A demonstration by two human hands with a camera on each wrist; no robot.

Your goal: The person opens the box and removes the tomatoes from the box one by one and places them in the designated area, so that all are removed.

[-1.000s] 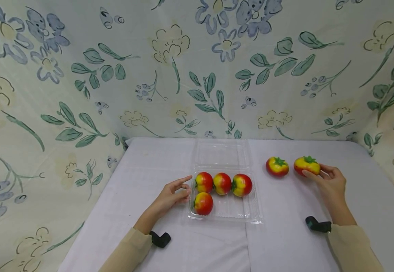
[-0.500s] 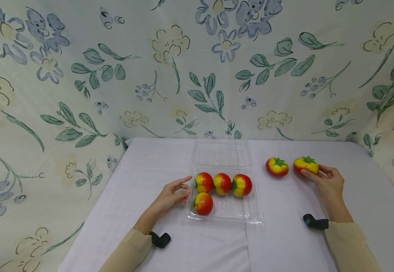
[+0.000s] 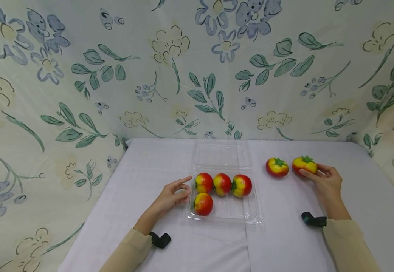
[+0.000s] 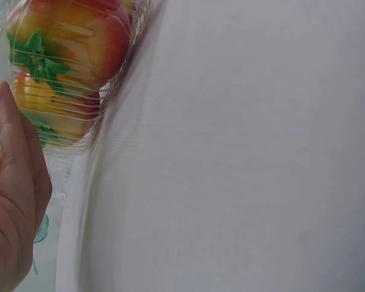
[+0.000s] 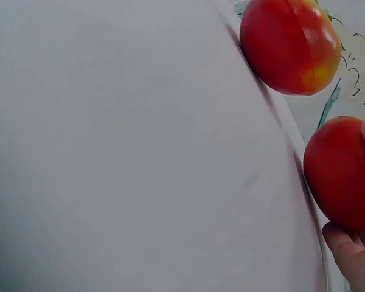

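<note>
In the head view my right hand (image 3: 329, 186) pinches a red-and-yellow, tomato-like fruit (image 3: 304, 164) with a green leafy cap between thumb and fingers. The right wrist view shows the held fruit's red underside (image 5: 340, 173) against the fingertips (image 5: 340, 240). Just left of it lies a similar fruit (image 3: 277, 167). My left hand (image 3: 170, 196) rests at the left side of a clear plastic clamshell box (image 3: 229, 213), its index finger extended along the wall; firm contact cannot be told. Several such fruits (image 3: 222, 184) lie on their sides in the box, three along the back and one front left (image 3: 203, 204).
The box's transparent lid (image 3: 221, 154) lies folded back toward the wall. A white cloth (image 3: 282, 234) covers the table. Floral fabric (image 3: 203, 45) hangs behind and at both sides. Each wrist wears a black camera mount, such as the right one (image 3: 314, 220).
My right hand has shifted slightly left with the fruit it holds, closing a little on the neighbouring fruit. My left hand and the box look still.
</note>
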